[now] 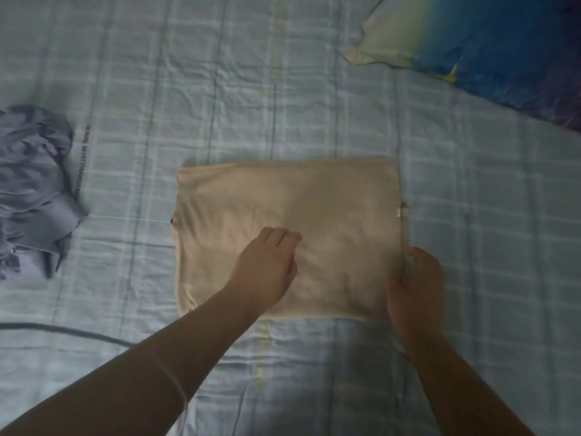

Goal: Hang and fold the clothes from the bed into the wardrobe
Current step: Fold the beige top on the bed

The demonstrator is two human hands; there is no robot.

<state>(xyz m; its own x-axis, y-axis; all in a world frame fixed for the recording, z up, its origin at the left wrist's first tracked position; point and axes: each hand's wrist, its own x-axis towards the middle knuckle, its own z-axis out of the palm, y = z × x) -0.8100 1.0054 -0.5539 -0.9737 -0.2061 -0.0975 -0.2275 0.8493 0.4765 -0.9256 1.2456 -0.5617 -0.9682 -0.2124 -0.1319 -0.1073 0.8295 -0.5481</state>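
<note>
Both my forearms reach forward over the bed [220, 73]. My left hand [267, 272] rests mid-way on the folded beige garment [330, 199], fingers bent onto the cloth; whether they pinch it I cannot tell. My right hand [415, 284] grips its right edge. The sheet's print [82, 158] and the garment's small tag [398, 213] are too blurred to read. A crumpled lavender garment [31, 184] lies well left.
</note>
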